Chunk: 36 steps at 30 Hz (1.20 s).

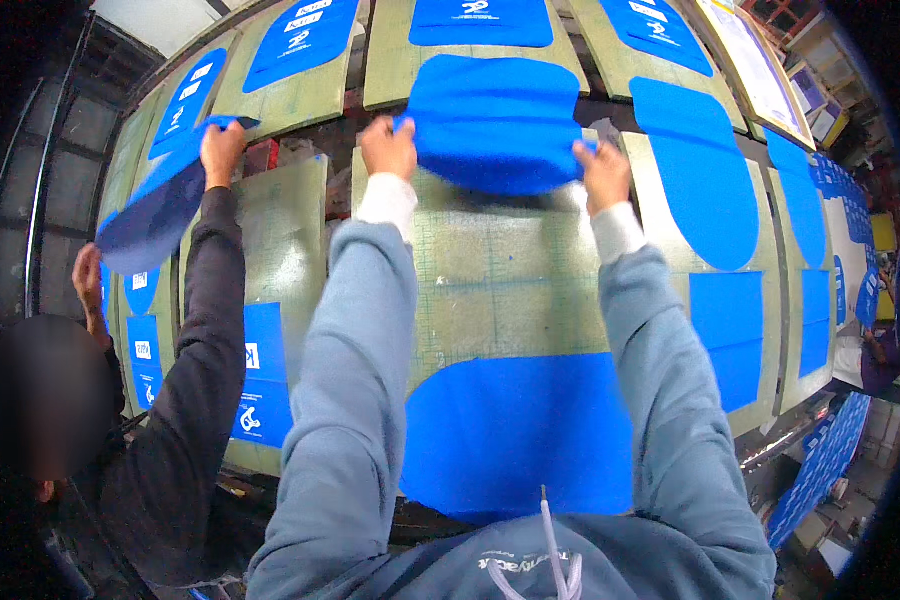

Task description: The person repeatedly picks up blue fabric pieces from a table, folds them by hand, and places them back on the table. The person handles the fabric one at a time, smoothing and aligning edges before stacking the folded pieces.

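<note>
Between my two hands hangs a blue fabric piece (499, 124) with rounded ends, stretched over the far part of the board before me. My left hand (390, 146) pinches its left edge, and my right hand (604, 172) pinches its right edge. Its lower edge sags above the greenish board (506, 277), which bears grid lines. Nearer my body, another blue fabric piece (517, 435) lies on the same board. Beyond the held piece, a blue piece with white print (480, 22) lies on a farther board.
At the left, a co-worker in a dark sleeve (214, 277) lifts a blue fabric piece (157, 210) with both hands. Plain blue pieces (701, 180) lie on boards to the right. A framed screen (757, 67) rests at the upper right. Dark gaps separate the boards.
</note>
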Motion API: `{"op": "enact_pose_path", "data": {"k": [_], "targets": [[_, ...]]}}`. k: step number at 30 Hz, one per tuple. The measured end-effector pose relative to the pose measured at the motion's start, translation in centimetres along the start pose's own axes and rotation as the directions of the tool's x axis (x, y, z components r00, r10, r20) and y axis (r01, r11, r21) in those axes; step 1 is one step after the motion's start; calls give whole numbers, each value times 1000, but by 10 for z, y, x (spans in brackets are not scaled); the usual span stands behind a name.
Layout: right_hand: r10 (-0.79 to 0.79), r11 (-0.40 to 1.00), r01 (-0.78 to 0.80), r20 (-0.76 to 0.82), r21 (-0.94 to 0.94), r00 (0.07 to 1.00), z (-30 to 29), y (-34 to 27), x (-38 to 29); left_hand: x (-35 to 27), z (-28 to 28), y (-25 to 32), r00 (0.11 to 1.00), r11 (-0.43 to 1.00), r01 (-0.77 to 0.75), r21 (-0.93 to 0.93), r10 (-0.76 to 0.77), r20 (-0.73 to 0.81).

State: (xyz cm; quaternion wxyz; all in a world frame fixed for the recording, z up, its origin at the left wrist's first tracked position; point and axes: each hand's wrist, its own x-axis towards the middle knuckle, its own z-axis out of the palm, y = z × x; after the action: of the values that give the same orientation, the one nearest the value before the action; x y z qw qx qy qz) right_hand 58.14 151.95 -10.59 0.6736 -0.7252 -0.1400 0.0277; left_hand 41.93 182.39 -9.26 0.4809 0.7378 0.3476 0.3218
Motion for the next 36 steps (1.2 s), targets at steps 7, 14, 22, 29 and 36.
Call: {"op": "enact_pose_path", "data": {"k": [7,14,22,29,36], "targets": [[-57,949,27,87,313,995,6,-124,9,-19,-37,104,973,975,-184,-128,162,-161],[365,881,-396,159,259,917,-17,-43,-101,-131,-38,-13,926,888,359,-286,-377,-7],[334,926,-328,4,-186,943,-3,25,-61,-85,-18,-51,924,920,370,-130,-378,-48],[314,933,-311,-12,-179,949,-11,-14,-104,-118,-46,-20,847,849,517,-107,-490,206],[174,928,-158,16,-339,985,-19,-20,-109,-132,-62,-21,860,872,490,-16,-480,171]]}}
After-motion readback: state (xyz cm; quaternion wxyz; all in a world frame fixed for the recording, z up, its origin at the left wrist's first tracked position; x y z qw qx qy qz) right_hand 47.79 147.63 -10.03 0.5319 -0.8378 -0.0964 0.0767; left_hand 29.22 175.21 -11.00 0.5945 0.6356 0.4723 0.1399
